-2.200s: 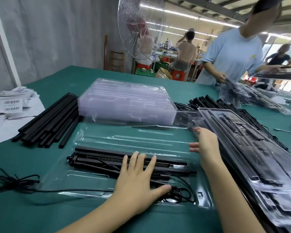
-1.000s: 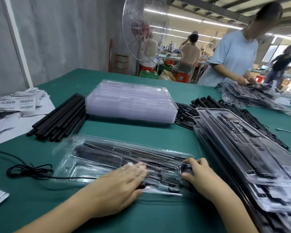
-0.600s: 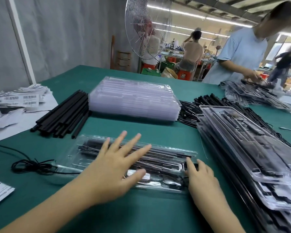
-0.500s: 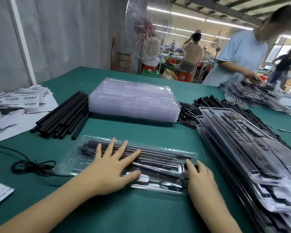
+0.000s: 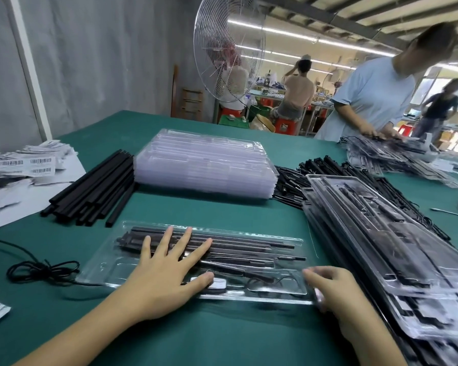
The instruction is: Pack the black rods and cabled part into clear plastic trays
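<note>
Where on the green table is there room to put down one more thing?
Bare green cloth lies between the closed clear tray under the hands and the stack of empty clear trays. More lies near the front edge. The right side is crowded with filled trays; loose black rods fill the left.

glossy clear plastic tray point(image 5: 288, 240), matt black rods point(image 5: 95, 188)

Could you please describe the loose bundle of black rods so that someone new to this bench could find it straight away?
Start at the tall stack of empty clear trays in the middle of the green table. The black rods lie directly on the cloth against its left side, before the barcode labels. Unlike the other black parts, they are bare, plain, without cables and outside any tray.
</note>
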A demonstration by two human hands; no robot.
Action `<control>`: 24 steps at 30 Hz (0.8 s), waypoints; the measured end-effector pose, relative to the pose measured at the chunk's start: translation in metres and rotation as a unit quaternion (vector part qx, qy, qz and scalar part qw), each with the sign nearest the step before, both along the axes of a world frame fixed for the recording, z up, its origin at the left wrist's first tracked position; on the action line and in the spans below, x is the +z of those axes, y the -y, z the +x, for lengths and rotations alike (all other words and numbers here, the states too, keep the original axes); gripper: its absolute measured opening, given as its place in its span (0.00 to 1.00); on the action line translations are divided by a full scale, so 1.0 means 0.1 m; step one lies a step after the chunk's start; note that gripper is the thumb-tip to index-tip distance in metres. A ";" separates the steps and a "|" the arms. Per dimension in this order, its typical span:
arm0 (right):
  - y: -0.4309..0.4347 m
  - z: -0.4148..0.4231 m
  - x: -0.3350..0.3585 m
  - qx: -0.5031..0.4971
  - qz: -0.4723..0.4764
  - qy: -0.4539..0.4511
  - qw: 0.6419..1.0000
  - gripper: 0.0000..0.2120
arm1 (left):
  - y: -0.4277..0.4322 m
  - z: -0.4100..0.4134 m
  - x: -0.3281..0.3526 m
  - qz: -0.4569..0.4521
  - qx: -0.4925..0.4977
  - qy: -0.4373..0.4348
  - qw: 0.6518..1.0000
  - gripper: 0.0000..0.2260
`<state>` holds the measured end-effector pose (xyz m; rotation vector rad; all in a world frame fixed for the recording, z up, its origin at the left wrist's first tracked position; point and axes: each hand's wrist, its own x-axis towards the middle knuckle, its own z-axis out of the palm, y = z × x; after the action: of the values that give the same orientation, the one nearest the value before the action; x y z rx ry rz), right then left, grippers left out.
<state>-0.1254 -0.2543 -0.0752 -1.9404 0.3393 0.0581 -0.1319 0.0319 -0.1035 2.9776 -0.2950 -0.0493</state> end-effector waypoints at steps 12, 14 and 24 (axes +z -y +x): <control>-0.02 0.03 0.10 0.142 0.186 -0.102 0.967 0.12 | -0.31 -0.01 0.12 0.014 0.003 -0.017 1.000 0.28; -0.04 0.03 0.09 0.152 0.181 -0.106 0.966 0.11 | -0.33 -0.01 0.13 0.016 0.000 -0.017 1.000 0.28; -0.07 0.00 0.04 0.162 0.130 -0.073 0.975 0.08 | -0.38 -0.02 0.13 0.014 -0.007 -0.028 0.999 0.27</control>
<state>-0.1257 -0.2471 -0.0716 -1.7168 0.1005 0.4405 -0.1334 0.0694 -0.0905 2.9966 -0.3095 -0.1397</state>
